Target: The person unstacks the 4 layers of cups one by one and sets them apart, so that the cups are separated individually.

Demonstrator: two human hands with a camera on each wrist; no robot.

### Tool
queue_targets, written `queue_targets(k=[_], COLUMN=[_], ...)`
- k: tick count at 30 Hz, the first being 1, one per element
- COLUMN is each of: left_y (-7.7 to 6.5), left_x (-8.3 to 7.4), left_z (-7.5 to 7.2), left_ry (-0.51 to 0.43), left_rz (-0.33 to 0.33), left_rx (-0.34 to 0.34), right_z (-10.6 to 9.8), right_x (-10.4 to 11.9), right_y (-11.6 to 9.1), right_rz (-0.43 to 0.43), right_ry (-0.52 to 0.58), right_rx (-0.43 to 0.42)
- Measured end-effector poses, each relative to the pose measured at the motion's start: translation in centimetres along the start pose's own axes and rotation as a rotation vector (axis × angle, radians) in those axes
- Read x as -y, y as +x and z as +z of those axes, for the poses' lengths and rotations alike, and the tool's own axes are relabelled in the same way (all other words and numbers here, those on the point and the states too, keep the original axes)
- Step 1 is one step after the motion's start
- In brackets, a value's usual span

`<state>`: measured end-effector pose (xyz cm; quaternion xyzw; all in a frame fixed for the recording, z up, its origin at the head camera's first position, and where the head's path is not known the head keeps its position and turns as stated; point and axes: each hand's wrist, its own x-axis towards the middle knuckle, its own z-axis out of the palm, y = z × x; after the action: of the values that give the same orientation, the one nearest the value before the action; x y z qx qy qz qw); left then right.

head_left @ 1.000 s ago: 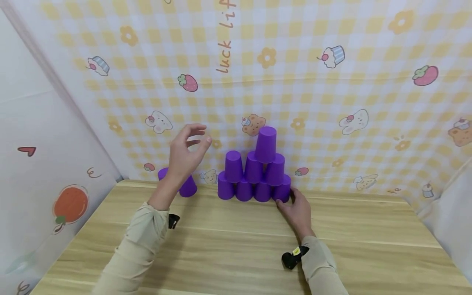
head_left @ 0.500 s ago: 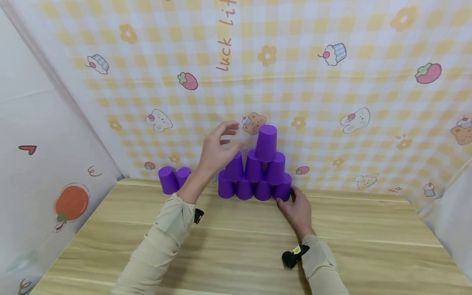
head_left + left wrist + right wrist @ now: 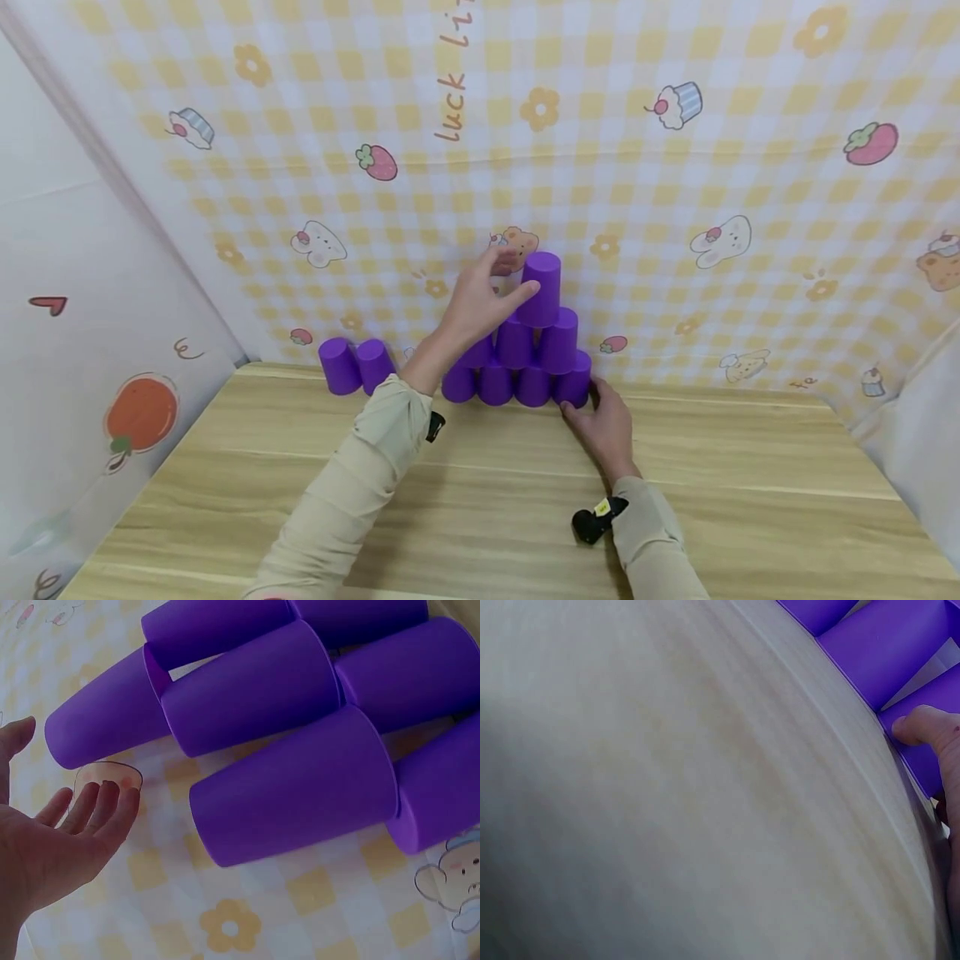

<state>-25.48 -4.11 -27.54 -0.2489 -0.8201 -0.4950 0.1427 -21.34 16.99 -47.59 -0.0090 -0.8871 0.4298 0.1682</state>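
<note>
Upside-down purple cups stand stacked in a pyramid against the patterned cloth, with one top cup [image 3: 546, 279] set over the right part of the middle row. My left hand [image 3: 483, 300] is raised beside this top cup, its thumb overlapping the cup in the head view. In the left wrist view the fingers [image 3: 86, 814] are spread and bent slightly, apart from the top cup [image 3: 109, 709]. My right hand [image 3: 606, 425] grips the rightmost bottom cup [image 3: 573, 379] low down, its thumb [image 3: 915, 724] on the near side. The left middle-row cup is mostly hidden behind my left hand.
Two more upside-down purple cups, an outer cup [image 3: 339, 367] and an inner cup [image 3: 375, 362], stand left of the pyramid on the wooden table [image 3: 487, 500]. A yellow-checked cloth [image 3: 637, 183] hangs right behind the cups.
My left hand has moved right, from above the two separate cups to beside the top cup, uncovering those two. The right hand has stayed on its cup.
</note>
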Motion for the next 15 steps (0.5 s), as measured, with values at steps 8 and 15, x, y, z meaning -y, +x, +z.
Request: queue_targets(k=[8, 15], left_y=[0.8, 1.0], left_x=[-0.6, -0.3], left_z=[0.9, 1.7], left_ry=[-0.029, 0.000], left_rz=[-0.031, -0.029], left_rx=[-0.049, -0.035], right_z=[-0.1, -0.1], right_x=[0.0, 0.0], right_y=[0.1, 0.1], right_rz=[-0.006, -0.008], right_ry=[-0.002, -0.011], right_rx=[-0.008, -0.010])
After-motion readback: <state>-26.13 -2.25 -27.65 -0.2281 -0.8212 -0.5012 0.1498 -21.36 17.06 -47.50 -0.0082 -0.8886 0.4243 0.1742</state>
